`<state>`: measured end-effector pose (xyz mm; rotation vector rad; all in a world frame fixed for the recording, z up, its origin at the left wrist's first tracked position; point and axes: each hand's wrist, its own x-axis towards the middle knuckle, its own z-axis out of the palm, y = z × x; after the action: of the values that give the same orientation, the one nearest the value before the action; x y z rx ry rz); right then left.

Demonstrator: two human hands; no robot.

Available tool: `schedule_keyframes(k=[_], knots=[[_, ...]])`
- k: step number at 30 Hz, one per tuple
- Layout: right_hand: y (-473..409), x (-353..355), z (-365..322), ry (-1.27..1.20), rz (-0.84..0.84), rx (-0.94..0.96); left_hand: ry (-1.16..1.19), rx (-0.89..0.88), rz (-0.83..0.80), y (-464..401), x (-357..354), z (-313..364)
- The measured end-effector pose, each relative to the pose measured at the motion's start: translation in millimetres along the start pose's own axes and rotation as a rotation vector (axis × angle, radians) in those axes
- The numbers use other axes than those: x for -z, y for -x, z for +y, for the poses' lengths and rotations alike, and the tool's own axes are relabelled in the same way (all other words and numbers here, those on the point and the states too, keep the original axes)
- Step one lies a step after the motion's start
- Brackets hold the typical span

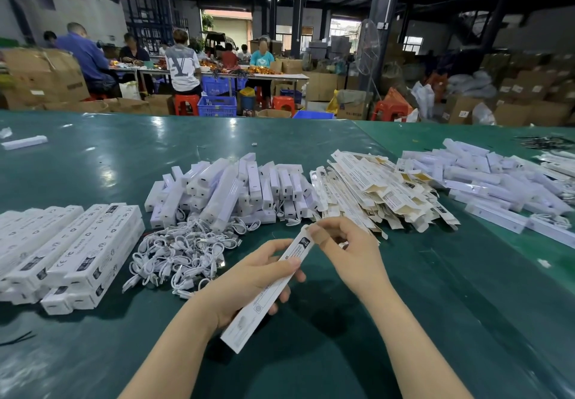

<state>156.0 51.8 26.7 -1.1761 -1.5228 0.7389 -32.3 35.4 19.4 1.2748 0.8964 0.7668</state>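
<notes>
Green table, left hand gripping box, right hand seemingly pinching its end

The worktop is a glossy dark green with pale glints of lamp light. The long box is white with fine black print and a dark square mark near its far end. The stacked boxes are white with black symbols and lettering. The cables and light bars are plain white. The carton blanks are white with black text outside and cream-yellow inside. Behind stand blue crates, red stools and brown cardboard boxes.
</notes>
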Motion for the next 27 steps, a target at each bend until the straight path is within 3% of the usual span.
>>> schedule_keyframes(k=[6,13,23,27], knots=[[-2,-5,0,-0.001,-0.052,-0.028,-0.048,-0.037,0.016,-1,-4,-2],[0,-3,-5,-0.088,0.037,-0.001,-0.048,-0.105,0.040,-4,-4,-2],[4,-13,-8,0.083,-0.183,0.018,-0.052,-0.178,0.030,-4,-6,-2],[5,-17,-8,0.060,-0.033,0.041,0.014,-0.191,0.098,-8,-5,-2]])
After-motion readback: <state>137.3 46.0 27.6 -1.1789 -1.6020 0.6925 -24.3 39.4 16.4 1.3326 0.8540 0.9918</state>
